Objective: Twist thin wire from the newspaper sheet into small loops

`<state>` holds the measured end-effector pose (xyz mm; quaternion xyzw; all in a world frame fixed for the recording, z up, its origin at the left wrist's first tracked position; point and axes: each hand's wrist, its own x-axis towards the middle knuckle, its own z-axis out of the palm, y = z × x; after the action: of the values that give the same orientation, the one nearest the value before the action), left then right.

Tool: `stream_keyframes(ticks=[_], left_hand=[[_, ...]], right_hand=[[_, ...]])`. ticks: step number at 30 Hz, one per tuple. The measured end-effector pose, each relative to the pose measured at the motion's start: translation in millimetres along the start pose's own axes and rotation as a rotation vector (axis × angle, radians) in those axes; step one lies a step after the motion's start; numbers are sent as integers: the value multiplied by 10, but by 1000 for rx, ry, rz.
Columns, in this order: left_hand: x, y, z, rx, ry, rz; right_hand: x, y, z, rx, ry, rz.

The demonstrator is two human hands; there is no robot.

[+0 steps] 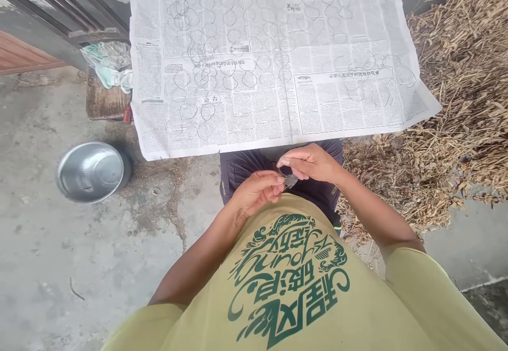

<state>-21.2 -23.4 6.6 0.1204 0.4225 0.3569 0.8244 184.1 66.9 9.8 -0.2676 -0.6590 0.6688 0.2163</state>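
Observation:
Close to my lap, my left hand [260, 189] pinches a thin bent wire [286, 177] between thumb and fingers. My right hand [308, 162], a little higher and to the right, has its fingertips closed on the same wire. The wire curves between the two hands, and its exact shape is too fine to make out. Just beyond them, a spread newspaper [262, 113] carries many thin wire pieces, several bent into figure-eight loops [206, 113].
A round metal basin [91, 172] stands on the concrete floor at left. Behind it, a wooden stool [103, 97] bears crumpled plastic [107, 65], with a small red object [127, 115] beside it. Dry stalks [468, 75] are heaped along the right. Dark metal bars [59, 1] stand at upper left.

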Motion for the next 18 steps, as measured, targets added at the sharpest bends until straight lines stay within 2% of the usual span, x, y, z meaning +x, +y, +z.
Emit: stream_keyframes(ticks=[4, 12, 18], left_hand=[[9, 10, 50, -1, 43, 30], [5, -32, -7, 72, 121, 195], [-3, -99, -67, 234, 219, 304]], right_hand=[[21, 14, 14, -8, -6, 29], [30, 48, 102, 6, 166, 158], [46, 70, 164, -80, 246, 144]])
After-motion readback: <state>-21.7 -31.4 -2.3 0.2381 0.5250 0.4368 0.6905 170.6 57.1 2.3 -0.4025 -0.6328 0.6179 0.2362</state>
